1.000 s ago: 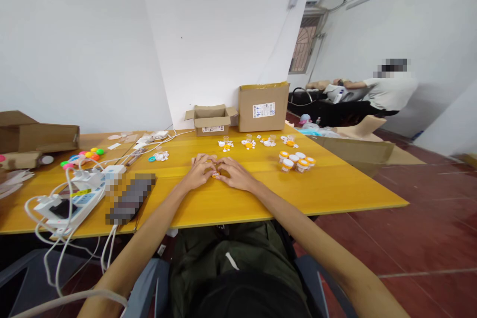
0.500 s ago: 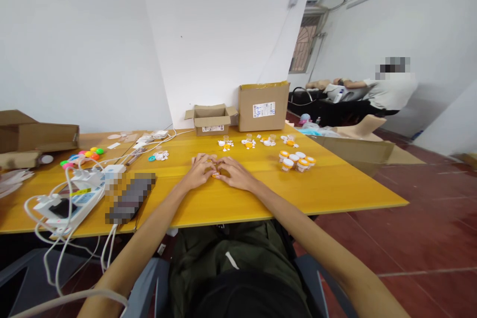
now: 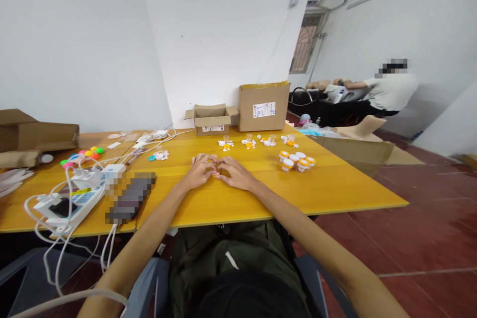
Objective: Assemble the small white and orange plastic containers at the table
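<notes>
Both hands rest together on the yellow table (image 3: 335, 189) near its middle. My left hand (image 3: 199, 171) and my right hand (image 3: 234, 173) meet fingertip to fingertip around a small orange piece (image 3: 215, 175), which is mostly hidden by the fingers. Behind the hands lie small groups of white and orange parts (image 3: 249, 143). To the right stands a cluster of small orange-lidded jars (image 3: 296, 160).
Two cardboard boxes (image 3: 263, 106) stand at the table's far edge. A white power strip with cables (image 3: 74, 194) and coloured balls (image 3: 84, 155) lie on the left. Another person (image 3: 387, 92) sits at the back right. Red tile floor is to the right.
</notes>
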`<state>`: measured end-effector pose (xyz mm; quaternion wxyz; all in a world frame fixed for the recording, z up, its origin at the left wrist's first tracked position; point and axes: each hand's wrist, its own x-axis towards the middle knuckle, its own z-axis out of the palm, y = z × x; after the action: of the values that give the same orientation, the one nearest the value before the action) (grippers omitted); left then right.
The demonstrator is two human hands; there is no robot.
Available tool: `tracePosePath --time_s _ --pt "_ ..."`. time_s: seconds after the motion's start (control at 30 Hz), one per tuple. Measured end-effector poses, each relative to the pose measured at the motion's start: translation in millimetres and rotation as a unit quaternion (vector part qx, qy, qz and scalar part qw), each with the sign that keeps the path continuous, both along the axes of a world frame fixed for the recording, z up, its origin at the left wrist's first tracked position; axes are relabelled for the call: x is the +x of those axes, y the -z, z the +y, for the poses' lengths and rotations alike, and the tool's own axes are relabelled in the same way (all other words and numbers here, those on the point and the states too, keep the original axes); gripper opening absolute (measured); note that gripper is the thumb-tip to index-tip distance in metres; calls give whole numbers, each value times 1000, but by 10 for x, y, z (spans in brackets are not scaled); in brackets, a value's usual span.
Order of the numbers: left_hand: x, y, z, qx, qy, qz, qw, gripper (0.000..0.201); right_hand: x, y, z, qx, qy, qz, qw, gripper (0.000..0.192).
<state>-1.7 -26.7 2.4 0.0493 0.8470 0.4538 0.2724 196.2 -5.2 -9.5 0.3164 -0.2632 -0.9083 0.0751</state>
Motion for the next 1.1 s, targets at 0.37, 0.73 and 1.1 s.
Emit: tracePosePath --time_s 0.37,0.73,1.1 --pt "3 -6 -2 -2 1 1 1000 17 2 -6 1 -8 -1 0 1000 12" --pt "12 -30 -27 -8 -2 4 1000 17 -4 -25 -13 -4 -2 -6 1000 11" --pt "-1 -31 -14 1 -2 9 1000 16 -2 12 14 -1 -3 2 1000 13"
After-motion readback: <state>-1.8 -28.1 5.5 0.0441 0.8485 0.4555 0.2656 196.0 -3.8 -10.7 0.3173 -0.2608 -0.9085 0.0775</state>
